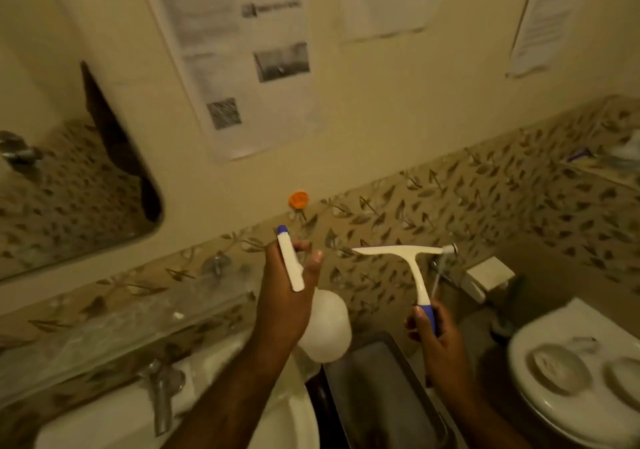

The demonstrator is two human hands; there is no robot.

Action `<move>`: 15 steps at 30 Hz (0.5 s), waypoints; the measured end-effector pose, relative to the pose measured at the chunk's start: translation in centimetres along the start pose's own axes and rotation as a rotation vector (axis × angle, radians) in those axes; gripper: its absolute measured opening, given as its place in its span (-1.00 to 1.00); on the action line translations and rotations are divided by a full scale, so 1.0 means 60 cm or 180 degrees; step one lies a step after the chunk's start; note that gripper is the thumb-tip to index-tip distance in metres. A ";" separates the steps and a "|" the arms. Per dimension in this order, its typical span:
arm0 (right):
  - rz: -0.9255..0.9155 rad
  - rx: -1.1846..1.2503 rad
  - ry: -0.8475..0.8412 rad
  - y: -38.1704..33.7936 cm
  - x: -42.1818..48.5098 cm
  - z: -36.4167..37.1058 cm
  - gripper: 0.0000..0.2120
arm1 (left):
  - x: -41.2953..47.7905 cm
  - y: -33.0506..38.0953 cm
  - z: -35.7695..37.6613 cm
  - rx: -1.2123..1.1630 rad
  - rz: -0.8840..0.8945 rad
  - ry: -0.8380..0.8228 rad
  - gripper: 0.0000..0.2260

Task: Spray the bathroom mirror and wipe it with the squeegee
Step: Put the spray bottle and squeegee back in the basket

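My left hand [284, 296] grips a white spray bottle [325, 327] by its neck, and the white spray head with a blue nozzle tip [283, 229] points up and to the left. My right hand [434, 330] holds a white squeegee [398, 251] by its blue handle, blade up and level, in front of the leaf-patterned tiles. The bathroom mirror [69, 199] hangs on the wall at the left, apart from both hands, and shows a dark reflection.
A white sink [121, 421] with a metal tap [162, 393] lies below at the left under a glass shelf [121, 327]. A dark bin [377, 389] stands between sink and white toilet [575, 379]. Printed papers [242, 60] hang on the wall; an orange hook [298, 199] sits above the tiles.
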State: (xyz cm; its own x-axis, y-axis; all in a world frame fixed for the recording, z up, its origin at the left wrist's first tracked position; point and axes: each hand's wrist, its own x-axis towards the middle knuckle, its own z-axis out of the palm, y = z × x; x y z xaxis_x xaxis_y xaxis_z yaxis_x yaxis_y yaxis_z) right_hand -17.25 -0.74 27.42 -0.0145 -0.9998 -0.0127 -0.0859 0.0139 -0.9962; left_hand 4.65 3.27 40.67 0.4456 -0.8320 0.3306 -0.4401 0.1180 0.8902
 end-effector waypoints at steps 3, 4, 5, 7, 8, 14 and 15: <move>0.0530 -0.0205 -0.0063 0.087 -0.002 -0.030 -0.73 | -0.029 -0.057 0.083 0.0305 -0.0218 -0.0288 -0.47; 0.0692 -0.0281 -0.0149 0.115 -0.002 -0.036 -0.69 | -0.037 -0.080 0.109 0.0484 -0.0297 -0.0340 -0.47; 0.0808 -0.0349 -0.0250 0.142 -0.001 -0.039 -0.67 | -0.042 -0.102 0.134 0.0694 -0.0391 -0.0385 -0.45; 0.0922 -0.0498 -0.0448 0.191 0.003 -0.039 -0.71 | -0.050 -0.148 0.181 0.1053 -0.0624 -0.0502 -0.37; 0.0937 -0.0599 -0.0513 0.213 0.005 -0.038 -0.77 | -0.054 -0.170 0.202 0.1175 -0.0709 -0.0577 -0.34; 0.1282 -0.0918 -0.0729 0.296 0.033 -0.008 -0.73 | -0.077 -0.306 0.292 0.1411 -0.1055 -0.0787 -0.35; 0.1376 -0.0869 -0.0750 0.307 0.040 -0.002 -0.70 | -0.081 -0.328 0.302 0.1492 -0.1066 -0.0815 -0.36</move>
State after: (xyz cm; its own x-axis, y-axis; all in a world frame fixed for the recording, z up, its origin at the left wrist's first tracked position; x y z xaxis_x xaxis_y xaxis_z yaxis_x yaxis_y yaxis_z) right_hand -18.99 -2.86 9.08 0.1145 -0.8778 -0.4650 -0.3768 0.3948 -0.8380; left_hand -2.96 -4.81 15.84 0.4431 -0.8930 -0.0794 -0.6299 -0.3731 0.6812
